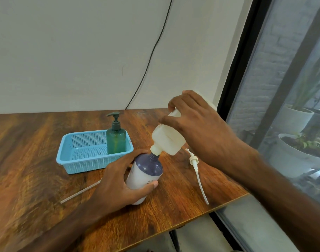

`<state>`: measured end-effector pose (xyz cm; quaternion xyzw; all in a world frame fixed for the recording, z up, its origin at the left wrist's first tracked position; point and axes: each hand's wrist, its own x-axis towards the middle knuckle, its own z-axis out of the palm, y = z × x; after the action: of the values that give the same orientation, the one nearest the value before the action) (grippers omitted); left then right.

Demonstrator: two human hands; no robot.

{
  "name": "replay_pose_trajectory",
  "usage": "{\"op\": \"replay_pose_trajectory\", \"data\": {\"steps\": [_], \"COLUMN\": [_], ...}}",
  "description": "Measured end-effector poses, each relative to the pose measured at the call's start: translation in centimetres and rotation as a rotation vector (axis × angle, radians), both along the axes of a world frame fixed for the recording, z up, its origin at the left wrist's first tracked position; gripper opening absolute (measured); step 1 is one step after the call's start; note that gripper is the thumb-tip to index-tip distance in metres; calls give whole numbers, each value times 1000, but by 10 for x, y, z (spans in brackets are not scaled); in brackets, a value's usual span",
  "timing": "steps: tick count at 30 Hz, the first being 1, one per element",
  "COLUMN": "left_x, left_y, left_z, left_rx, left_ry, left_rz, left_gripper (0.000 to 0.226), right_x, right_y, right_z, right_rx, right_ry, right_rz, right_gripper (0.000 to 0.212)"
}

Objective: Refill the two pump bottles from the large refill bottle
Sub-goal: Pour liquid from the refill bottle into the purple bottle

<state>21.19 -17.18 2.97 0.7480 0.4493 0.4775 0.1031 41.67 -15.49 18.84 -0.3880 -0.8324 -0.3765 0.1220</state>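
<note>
Wooden table (37, 151), one, carrying everything; its right edge runs along a window. Blue mesh basket (79, 160), one, near the middle of the back half. Large refill bottle (167, 140), one, white, held tilted mouth-down above the table's right half by the right hand (201, 124), whose fingers are closed round its upper body; its spout meets the open neck of the pump bottle below. Judged rigid-walled yet heavy with liquid, so best gripped around the body or handle. Pump bottles, two: a white one with a dark shoulder (146, 171), upright near the front right, fingers of the left hand (119, 180) wrapped round its side; a green one (116, 140) with pump fitted, standing in the basket's right end. Smooth plastic, probably slippery if wet; steady each at mid-body. Removed pump head with tube (197, 171), one, lying by the right edge. Thin straw-like tube (79, 192), one, near the front.
</note>
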Motion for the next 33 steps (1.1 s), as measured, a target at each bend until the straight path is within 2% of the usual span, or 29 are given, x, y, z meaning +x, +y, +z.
{"op": "replay_pose_trajectory", "data": {"steps": [6,14,26,33], "left_x": [0,-1,-3,-1], "left_y": [0,1,3,2], "left_z": [0,-2,-3,-1], "left_rx": [14,13,2,8], "left_ry": [8,3,-5,-9], "left_rz": [9,1,-16,-19], "left_gripper": [70,70,76,69], "right_x": [-6,-12,-16,-17], "right_y": [-8,-12,-14,-13], "right_z": [9,15,21,20], "right_rx": [-45,-87,-108,-92], "right_ry": [-103,-167,-209,-207], "right_rz": [-76,-71,-61,-59], "right_gripper": [63,61,51,51]}}
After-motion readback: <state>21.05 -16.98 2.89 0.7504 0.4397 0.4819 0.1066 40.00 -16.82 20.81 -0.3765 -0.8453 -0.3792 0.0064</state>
